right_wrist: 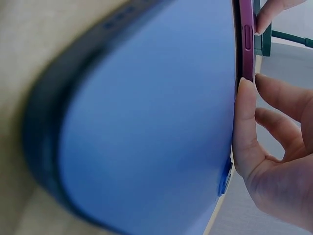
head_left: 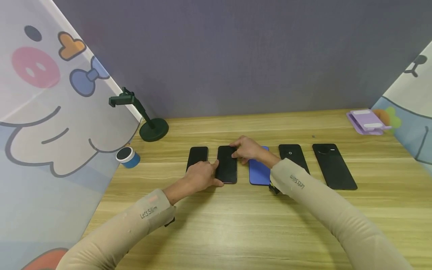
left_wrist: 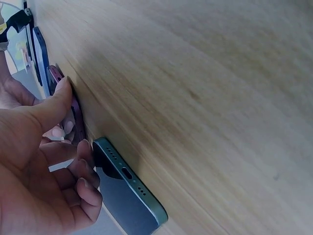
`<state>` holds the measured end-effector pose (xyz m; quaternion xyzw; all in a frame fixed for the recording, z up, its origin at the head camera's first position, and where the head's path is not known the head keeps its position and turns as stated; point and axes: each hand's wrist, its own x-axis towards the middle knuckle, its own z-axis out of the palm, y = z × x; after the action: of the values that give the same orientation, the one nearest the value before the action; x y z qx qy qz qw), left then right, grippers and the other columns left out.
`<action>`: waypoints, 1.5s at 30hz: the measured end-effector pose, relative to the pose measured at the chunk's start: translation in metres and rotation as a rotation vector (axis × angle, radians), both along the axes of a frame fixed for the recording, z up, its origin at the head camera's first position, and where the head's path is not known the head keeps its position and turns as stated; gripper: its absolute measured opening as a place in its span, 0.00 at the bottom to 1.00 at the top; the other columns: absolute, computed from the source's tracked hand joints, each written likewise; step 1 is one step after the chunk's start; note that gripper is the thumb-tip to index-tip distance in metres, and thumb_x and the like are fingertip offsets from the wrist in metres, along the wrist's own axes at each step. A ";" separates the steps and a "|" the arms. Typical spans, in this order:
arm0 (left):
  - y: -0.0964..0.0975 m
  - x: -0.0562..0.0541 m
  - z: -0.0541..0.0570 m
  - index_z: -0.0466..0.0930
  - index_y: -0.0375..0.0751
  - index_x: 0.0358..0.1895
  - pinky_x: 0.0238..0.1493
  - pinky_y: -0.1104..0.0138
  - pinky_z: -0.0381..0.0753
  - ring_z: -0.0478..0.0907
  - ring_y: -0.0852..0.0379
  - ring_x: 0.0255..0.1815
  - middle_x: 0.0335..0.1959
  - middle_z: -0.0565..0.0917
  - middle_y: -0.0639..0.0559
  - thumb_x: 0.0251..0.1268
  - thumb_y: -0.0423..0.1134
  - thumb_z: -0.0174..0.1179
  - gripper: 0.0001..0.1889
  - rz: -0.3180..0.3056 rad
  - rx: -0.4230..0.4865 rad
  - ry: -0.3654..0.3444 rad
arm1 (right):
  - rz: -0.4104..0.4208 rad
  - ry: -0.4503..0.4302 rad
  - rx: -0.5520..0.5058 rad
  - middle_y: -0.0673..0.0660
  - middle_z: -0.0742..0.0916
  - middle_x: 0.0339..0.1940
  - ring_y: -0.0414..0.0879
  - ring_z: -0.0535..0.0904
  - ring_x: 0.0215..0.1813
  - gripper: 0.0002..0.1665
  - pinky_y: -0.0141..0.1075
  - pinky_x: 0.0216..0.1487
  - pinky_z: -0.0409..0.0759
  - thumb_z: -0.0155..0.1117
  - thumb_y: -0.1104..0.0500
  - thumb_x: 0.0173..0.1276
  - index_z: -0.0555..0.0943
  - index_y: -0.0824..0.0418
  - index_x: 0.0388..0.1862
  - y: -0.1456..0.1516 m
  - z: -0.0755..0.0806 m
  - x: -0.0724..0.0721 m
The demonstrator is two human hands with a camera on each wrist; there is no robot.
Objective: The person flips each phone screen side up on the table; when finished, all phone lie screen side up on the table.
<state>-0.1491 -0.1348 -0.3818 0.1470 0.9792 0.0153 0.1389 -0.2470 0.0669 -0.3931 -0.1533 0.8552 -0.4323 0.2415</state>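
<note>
Five phones lie in a row on the wooden table [head_left: 236, 225]. My hands hold the second one from the left, a black-screened phone with a purple frame [head_left: 227, 167]. My left hand [head_left: 216, 172] pinches its near left corner, and in the left wrist view the left hand [left_wrist: 68, 122] has its thumb on the purple-framed phone's edge [left_wrist: 73, 105]. My right hand [head_left: 241, 152] grips its far right corner and reaches across the blue phone [head_left: 259, 172]. The right wrist view shows the right hand [right_wrist: 254, 63] with its thumb against the purple frame [right_wrist: 246, 44], beside the blue phone's back [right_wrist: 146, 122].
A dark teal phone [head_left: 197, 155] lies left of the held one, close to my curled left fingers [left_wrist: 88, 186]. Two black phones [head_left: 293, 155] [head_left: 334, 167] lie to the right. A green stand [head_left: 153, 129] and a blue tape roll [head_left: 128, 156] sit at the back left, a purple holder [head_left: 368, 120] at the back right.
</note>
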 end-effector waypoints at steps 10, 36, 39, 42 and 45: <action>0.000 0.001 -0.001 0.63 0.47 0.77 0.25 0.67 0.73 0.78 0.56 0.31 0.35 0.82 0.49 0.56 0.64 0.67 0.47 -0.010 0.015 0.005 | -0.003 0.011 -0.002 0.63 0.66 0.74 0.43 0.74 0.24 0.31 0.36 0.29 0.85 0.66 0.63 0.69 0.74 0.62 0.71 -0.001 -0.002 0.000; 0.005 0.000 0.002 0.62 0.51 0.78 0.31 0.63 0.79 0.83 0.48 0.48 0.51 0.85 0.45 0.57 0.67 0.65 0.47 0.008 -0.027 0.001 | -0.003 0.008 0.012 0.61 0.69 0.69 0.44 0.77 0.28 0.33 0.38 0.32 0.86 0.66 0.62 0.69 0.72 0.62 0.73 0.002 0.001 -0.002; 0.009 -0.002 0.006 0.63 0.51 0.77 0.42 0.57 0.83 0.80 0.45 0.57 0.60 0.81 0.43 0.59 0.66 0.65 0.46 0.016 -0.025 -0.006 | 0.025 0.014 0.005 0.65 0.76 0.62 0.44 0.77 0.26 0.36 0.39 0.32 0.86 0.66 0.59 0.69 0.69 0.62 0.75 0.007 0.004 -0.003; 0.014 -0.004 0.010 0.62 0.52 0.78 0.55 0.50 0.81 0.74 0.41 0.66 0.68 0.74 0.41 0.61 0.65 0.64 0.45 0.016 0.016 -0.016 | 0.044 0.024 -0.005 0.68 0.76 0.64 0.47 0.79 0.31 0.38 0.40 0.35 0.86 0.65 0.56 0.71 0.66 0.61 0.77 0.018 0.011 -0.005; 0.020 -0.008 0.012 0.58 0.51 0.79 0.64 0.48 0.75 0.68 0.39 0.72 0.73 0.69 0.40 0.64 0.63 0.63 0.44 -0.016 0.105 -0.027 | 0.051 0.029 -0.013 0.68 0.68 0.74 0.53 0.81 0.42 0.39 0.43 0.39 0.87 0.64 0.53 0.72 0.64 0.59 0.78 0.034 0.018 -0.006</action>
<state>-0.1574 -0.1147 -0.3700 0.1619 0.9738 0.0675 0.1445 -0.2529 0.1007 -0.3750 -0.1829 0.8515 -0.4294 0.2388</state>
